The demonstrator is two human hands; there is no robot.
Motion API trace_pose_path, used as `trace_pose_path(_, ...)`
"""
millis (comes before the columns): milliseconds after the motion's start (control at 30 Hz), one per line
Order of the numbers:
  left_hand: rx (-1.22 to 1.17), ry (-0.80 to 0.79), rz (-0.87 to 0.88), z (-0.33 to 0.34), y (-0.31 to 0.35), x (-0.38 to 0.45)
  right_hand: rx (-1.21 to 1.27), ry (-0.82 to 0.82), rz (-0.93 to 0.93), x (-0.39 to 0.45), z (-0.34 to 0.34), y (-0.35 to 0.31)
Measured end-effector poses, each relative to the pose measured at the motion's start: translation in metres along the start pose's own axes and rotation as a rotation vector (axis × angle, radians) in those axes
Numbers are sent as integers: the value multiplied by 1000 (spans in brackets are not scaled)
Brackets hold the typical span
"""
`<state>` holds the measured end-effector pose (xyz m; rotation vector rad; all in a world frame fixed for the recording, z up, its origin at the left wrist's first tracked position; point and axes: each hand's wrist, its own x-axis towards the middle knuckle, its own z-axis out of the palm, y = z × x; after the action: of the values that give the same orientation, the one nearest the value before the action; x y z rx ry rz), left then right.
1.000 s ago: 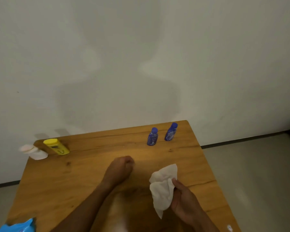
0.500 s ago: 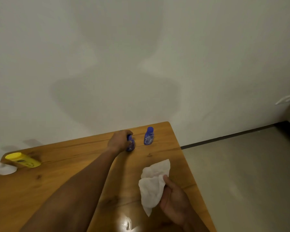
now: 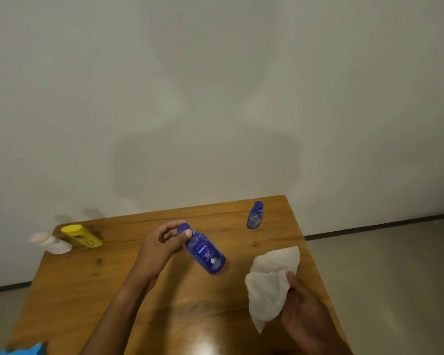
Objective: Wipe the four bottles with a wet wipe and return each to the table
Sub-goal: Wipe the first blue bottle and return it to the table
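Observation:
My left hand (image 3: 162,245) pinches a blue bottle (image 3: 205,252) by its cap end and holds it tilted above the wooden table (image 3: 87,290), its base pointing towards me and to the right. My right hand (image 3: 305,311) grips a crumpled white wet wipe (image 3: 269,280) near the table's right edge, apart from the bottle. A second blue bottle (image 3: 254,215) stands upright at the far right of the table. A yellow bottle (image 3: 82,236) and a white bottle (image 3: 50,243) lie at the far left corner.
A blue wipes packet (image 3: 23,351) shows at the table's near left corner. A plain wall rises right behind the table. Grey floor lies to the right, past the table's edge.
My left hand reached to the far blue bottles, took hold of one and has brought it back towards me, lifted and tilted. My right hand keeps the wipe in about the same place.

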<state>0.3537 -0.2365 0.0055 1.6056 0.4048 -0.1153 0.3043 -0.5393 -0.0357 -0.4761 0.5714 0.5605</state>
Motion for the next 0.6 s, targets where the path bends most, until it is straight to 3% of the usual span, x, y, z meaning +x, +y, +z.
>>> trace_pose_path(200,-279,-8,-96,-27,5,-49,-139,-11,-187,-5,59,35)
trace_pose_path(267,-314,-27,-124,-35,3,-59,-468,-4,-337,-11,85,54)
trace_pose_path(333,-294,-40,-143,-40,5,-64,-1020,30,-596,-16,113,73)
trace_pose_path(467,-276,-117,-185,-53,3,-84,-1793,-346,-878,-20,158,131)
trace_pose_path(533,-241,-46,-207,-63,-4,-90,-1932,-355,-964,-21,160,158)
trace_pose_path(600,-305,-67,-183,-66,2,-95,-1864,-285,-1033,-25,158,176)
